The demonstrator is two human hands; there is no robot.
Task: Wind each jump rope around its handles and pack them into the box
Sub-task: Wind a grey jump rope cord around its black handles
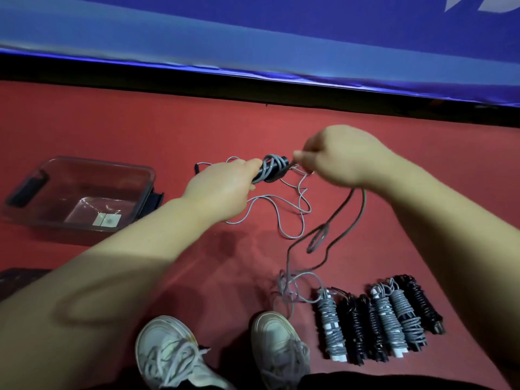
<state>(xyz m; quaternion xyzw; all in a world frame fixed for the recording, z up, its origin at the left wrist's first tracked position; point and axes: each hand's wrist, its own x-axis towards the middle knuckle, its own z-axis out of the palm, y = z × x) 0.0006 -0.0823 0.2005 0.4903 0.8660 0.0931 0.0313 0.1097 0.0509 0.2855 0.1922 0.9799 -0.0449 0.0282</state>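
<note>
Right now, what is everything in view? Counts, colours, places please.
box: one, clear with dark handles, floor at left, no ropes inside
rope being wound: one, grey cord on black handles, between the hands, loose cord trailing on the floor
wound ropes: about six, grey and black, row at lower right
floor: red, underneath everything
banner: one, blue, across the top
shoes: two, white, bottom centre
left hand: grips the rope's handles
right hand: pinches the cord

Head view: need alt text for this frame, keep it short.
A person's left hand holds black handles partly wrapped in grey rope, while the right hand pinches the rope beside them. Loose rope trails over the red floor; a clear box sits left, a row of wound ropes lies lower right.
</note>
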